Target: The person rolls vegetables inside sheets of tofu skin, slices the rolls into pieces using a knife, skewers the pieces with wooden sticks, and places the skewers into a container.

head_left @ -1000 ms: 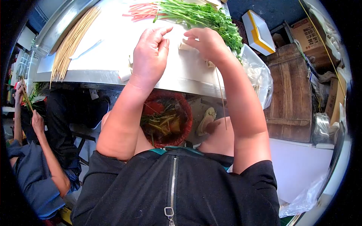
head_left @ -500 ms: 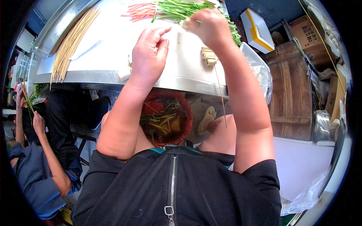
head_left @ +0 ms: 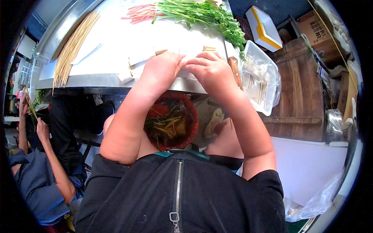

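Person's got the left hand (head_left: pixel 162 70) and right hand (head_left: pixel 210 72) meeting at the fingertips over the white table (head_left: pixel 112 37) — fingers bent, can't tell if they're pinching anything. 1 tan roll (head_left: pixel 209 48) sits just past the right fingers; leafy greens (head_left: pixel 229 29) lie farther back, wooden handle (head_left: pixel 234 70) beside that wrist.

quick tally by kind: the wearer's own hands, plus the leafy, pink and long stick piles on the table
Hands: 2 (left hand, right hand)
Leafy green pile: 1
Pink strip pile: 1
Long stick pile: 1
Total: 5
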### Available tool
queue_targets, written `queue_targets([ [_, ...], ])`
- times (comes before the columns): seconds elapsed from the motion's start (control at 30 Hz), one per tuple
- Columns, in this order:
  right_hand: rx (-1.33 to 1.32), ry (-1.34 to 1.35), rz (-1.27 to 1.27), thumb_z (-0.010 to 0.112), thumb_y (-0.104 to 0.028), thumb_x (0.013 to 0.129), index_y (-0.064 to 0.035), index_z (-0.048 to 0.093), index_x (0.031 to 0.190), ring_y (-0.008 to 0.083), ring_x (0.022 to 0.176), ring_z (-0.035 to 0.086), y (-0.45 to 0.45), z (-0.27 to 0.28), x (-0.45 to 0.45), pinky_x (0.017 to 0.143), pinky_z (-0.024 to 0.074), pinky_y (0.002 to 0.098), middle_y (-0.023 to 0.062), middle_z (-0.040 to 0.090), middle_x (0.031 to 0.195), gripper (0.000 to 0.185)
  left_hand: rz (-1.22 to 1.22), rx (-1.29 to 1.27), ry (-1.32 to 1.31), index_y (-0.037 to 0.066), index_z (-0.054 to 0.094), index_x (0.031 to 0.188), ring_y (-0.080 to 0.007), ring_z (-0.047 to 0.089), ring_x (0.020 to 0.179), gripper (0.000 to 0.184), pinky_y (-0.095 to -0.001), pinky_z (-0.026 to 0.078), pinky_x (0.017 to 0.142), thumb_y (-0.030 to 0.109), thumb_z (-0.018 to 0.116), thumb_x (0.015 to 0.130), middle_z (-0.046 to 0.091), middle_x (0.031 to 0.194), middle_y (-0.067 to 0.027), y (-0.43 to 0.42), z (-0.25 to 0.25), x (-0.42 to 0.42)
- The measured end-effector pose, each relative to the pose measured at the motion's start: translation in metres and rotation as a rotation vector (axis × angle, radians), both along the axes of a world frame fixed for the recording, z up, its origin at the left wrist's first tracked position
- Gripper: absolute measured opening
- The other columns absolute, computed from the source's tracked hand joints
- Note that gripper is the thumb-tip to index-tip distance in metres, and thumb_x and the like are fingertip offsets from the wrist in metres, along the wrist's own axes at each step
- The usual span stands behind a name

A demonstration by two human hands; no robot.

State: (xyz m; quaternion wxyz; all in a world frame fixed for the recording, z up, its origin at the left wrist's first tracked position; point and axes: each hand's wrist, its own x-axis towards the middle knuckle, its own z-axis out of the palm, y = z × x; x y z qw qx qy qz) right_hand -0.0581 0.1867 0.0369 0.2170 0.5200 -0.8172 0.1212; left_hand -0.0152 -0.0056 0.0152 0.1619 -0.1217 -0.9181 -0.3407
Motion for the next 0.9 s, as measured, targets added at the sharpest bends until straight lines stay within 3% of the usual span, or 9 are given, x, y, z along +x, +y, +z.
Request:
queue_targets([
  [0.13,-0.290,-0.259,-0.032,0.074,-0.011,0.077,-0.0082,0.071,0.098,0.0289,0.083,0.066,-0.002,-0.002,-0.002,0.079,0.0519,0.0407,0.0101,0.070,0.084,0.022,-0.048,-0.078,-0.120,0.004,0.069,0.100,-0.0352,0.065,0.086,0.018,-0.0413,0.051,0.078,0.018,0.066,0.089,0.066,0.092,-0.0173,0.001,0.009,0.012],
  [0.4,-0.249,-0.337,-0.021,0.073,-0.008,0.075,-0.0053,0.063,0.115,0.0323,0.087,0.063,0.000,-0.008,0.012,0.082,0.0499,0.0420,0.0114,0.070,0.094,0.042,-0.122,0.066,-0.125,0.003,0.069,0.096,-0.0321,0.064,0.081,0.016,-0.0380,0.051,0.075,0.014,0.071,0.084,0.065,0.086,-0.0145,0.002,0.011,0.026],
  [0.47,-0.252,-0.358,-0.016,0.074,-0.007,0.074,-0.0048,0.061,0.118,0.0326,0.088,0.063,0.001,-0.007,0.014,0.083,0.0494,0.0422,0.0114,0.069,0.095,0.046,-0.028,0.138,-0.150,0.003,0.069,0.093,-0.0305,0.063,0.078,0.015,-0.0377,0.050,0.072,0.013,0.072,0.083,0.064,0.082,-0.0139,0.006,0.013,0.027],
  [0.57,-0.236,-0.396,0.013,0.074,-0.006,0.073,-0.0045,0.059,0.121,0.0328,0.089,0.062,0.003,-0.007,0.014,0.084,0.0487,0.0425,0.0112,0.068,0.093,0.050,-0.101,-0.031,-0.127,0.003,0.069,0.091,-0.0305,0.062,0.075,0.015,-0.0384,0.049,0.069,0.014,0.073,0.082,0.062,0.079,-0.0139,0.000,0.013,0.028],
  [0.77,-0.232,-0.512,0.009,0.074,-0.007,0.074,-0.0055,0.063,0.111,0.0325,0.087,0.062,0.003,-0.008,0.019,0.081,0.0500,0.0420,0.0113,0.067,0.087,0.039,-0.161,-0.006,-0.184,0.002,0.068,0.090,-0.0320,0.062,0.077,0.014,-0.0392,0.049,0.069,0.013,0.072,0.083,0.062,0.080,-0.0155,-0.002,0.017,0.033],
  [0.83,-0.192,-0.711,-0.153,0.074,-0.009,0.076,-0.0060,0.066,0.098,0.0327,0.086,0.063,0.002,0.002,0.024,0.079,0.0510,0.0419,0.0123,0.067,0.083,0.023,-0.160,-0.018,-0.160,0.001,0.068,0.090,-0.0327,0.062,0.077,0.014,-0.0394,0.049,0.070,0.013,0.071,0.083,0.062,0.080,-0.0159,-0.002,0.015,0.032],
  [0.9,-0.216,-0.631,-0.083,0.073,-0.010,0.077,-0.0061,0.068,0.092,0.0330,0.085,0.063,0.005,-0.006,0.019,0.077,0.0514,0.0422,0.0129,0.067,0.081,0.017,-0.160,-0.027,-0.135,0.001,0.068,0.090,-0.0333,0.062,0.078,0.014,-0.0396,0.049,0.070,0.013,0.071,0.083,0.062,0.081,-0.0163,-0.002,0.011,0.029],
])
